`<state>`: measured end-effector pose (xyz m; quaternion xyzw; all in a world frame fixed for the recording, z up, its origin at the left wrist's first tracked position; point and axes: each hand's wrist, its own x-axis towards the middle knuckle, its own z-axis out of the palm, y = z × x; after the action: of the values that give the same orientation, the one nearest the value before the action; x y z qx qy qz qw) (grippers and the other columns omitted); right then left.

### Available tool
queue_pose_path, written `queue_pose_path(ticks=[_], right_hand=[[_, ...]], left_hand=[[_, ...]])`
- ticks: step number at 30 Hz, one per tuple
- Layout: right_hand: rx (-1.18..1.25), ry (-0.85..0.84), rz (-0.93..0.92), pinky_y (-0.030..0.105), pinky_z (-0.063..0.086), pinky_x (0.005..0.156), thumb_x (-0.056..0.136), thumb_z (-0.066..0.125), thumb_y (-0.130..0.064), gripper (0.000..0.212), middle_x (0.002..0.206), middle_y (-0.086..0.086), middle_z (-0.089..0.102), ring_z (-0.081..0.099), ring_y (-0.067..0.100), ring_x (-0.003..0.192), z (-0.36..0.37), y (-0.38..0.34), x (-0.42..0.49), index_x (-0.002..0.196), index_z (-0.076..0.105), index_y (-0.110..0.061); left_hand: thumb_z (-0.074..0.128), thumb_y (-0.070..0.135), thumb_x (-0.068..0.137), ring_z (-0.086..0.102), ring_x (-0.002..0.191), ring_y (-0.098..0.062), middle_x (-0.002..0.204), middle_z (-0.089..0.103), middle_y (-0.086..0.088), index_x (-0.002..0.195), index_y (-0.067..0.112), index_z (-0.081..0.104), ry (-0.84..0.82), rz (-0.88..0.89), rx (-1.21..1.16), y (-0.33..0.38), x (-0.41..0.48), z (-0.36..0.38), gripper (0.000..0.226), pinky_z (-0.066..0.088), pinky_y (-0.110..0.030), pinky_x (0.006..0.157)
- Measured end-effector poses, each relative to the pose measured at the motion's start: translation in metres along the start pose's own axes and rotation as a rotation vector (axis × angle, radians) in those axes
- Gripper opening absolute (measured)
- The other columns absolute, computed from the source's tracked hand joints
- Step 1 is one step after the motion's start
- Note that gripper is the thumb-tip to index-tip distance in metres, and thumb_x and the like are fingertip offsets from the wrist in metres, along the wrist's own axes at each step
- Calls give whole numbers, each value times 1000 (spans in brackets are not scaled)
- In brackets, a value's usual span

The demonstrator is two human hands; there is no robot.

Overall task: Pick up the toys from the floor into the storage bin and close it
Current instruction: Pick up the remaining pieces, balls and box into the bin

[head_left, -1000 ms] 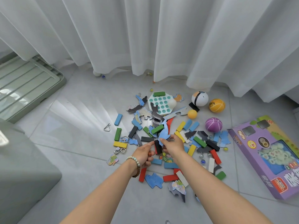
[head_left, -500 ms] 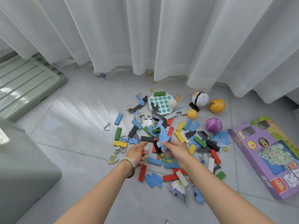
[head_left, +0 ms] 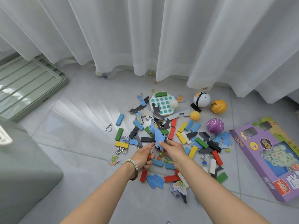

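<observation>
Over the middle of the toy pile (head_left: 182, 126) on the floor (head_left: 80, 126), both hands are busy. The right hand (head_left: 174, 151) pinches a few blue puzzle pieces (head_left: 158, 137) between thumb and fingers. The left hand (head_left: 143, 156), with a beaded bracelet (head_left: 134, 165) on its wrist, is curled round a reddish marble (head_left: 149, 157), forefinger tip just beside those pieces. Colored blocks (head_left: 121, 144) lie scattered all around. Toward the floor's far edge, by the curtain (head_left: 145, 38), sit a white ball (head_left: 201, 99) and an orange ball (head_left: 218, 106). A purple game box (head_left: 267, 151) is off to the right. The grey-green storage bin (head_left: 24, 167) sits at the left, well apart from the pile, with its lid (head_left: 29, 84) flat on the floor beyond it.

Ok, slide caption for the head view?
Right hand pinches blue puzzle pieces over the scattered toy pile, left hand alongside.
</observation>
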<state>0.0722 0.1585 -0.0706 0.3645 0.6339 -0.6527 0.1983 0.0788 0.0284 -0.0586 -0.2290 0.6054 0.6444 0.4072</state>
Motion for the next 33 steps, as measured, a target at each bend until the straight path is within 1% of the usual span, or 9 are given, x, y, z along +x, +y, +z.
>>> queue_pose_path(ticks=[3, 7, 11, 13, 15, 20, 25, 29, 33], right_hand=[[136, -40, -6, 30, 52, 83, 84, 68, -13, 5, 96, 11, 69, 63, 21, 89, 1, -6, -1, 80, 65, -14], [266, -58, -73, 28, 53, 83, 85, 66, -10, 1, 95, 11, 67, 62, 20, 89, 0, -28, -9, 85, 65, -11], [296, -87, -142, 16, 54, 65, 86, 65, -10, 3, 90, 7, 68, 65, 18, 84, 1, -72, -38, 88, 64, -12], [289, -124, -165, 17, 56, 64, 86, 64, -10, 8, 89, 7, 69, 65, 19, 84, 5, -103, -63, 94, 62, -12], [268, -197, -198, 22, 57, 74, 86, 64, -9, 18, 93, 9, 70, 65, 22, 87, 12, -135, -94, 104, 58, -11], [117, -445, -252, 25, 57, 73, 90, 58, -5, 22, 92, 10, 63, 62, 17, 76, 62, -203, -192, 112, 57, -7], [-17, -648, -176, 30, 53, 79, 92, 53, -10, 13, 87, 10, 58, 60, 20, 78, 161, -214, -268, 98, 60, -1], [-62, -751, -32, 29, 59, 67, 90, 54, -9, 13, 92, 16, 53, 61, 25, 76, 256, -179, -306, 99, 57, 1], [-294, -795, 52, 27, 57, 62, 92, 55, -10, 19, 99, 17, 54, 60, 25, 79, 343, -124, -322, 107, 54, 1]], left_hand=[[31, 28, 102, 28, 38, -2, 59, 39, 5, 136, 30, 41, -15, 57, 1, 7, -3, 1, 36, 23, -12, 35], [31, 29, 102, 28, 38, -2, 58, 39, 5, 136, 33, 41, -49, 148, -6, 27, -15, 6, 35, 23, -11, 35], [31, 30, 102, 29, 39, -3, 58, 39, 5, 134, 37, 39, -73, 250, 56, 63, -44, 4, 34, 23, -13, 37], [31, 30, 102, 30, 40, -3, 60, 40, 4, 129, 37, 43, -42, 314, 95, 86, -70, -1, 31, 23, -13, 39], [30, 27, 102, 29, 39, -3, 61, 39, 3, 123, 29, 50, 28, 376, 83, 108, -102, -15, 29, 23, -14, 38], [32, 22, 101, 30, 35, -3, 62, 42, 1, 103, 13, 58, 282, 533, -101, 144, -212, -96, 28, 21, -13, 34], [31, 20, 102, 30, 31, -2, 64, 40, -2, 87, 11, 54, 586, 567, -212, 115, -313, -215, 29, 20, -11, 32], [30, 13, 102, 42, 46, -9, 71, 45, -6, 103, 1, 50, 775, 443, -461, 59, -367, -300, 24, 36, -12, 29], [33, 5, 100, 52, 66, -22, 95, 57, -19, 120, -4, 47, 840, 354, -734, -4, -395, -355, 26, 53, -20, 42]])
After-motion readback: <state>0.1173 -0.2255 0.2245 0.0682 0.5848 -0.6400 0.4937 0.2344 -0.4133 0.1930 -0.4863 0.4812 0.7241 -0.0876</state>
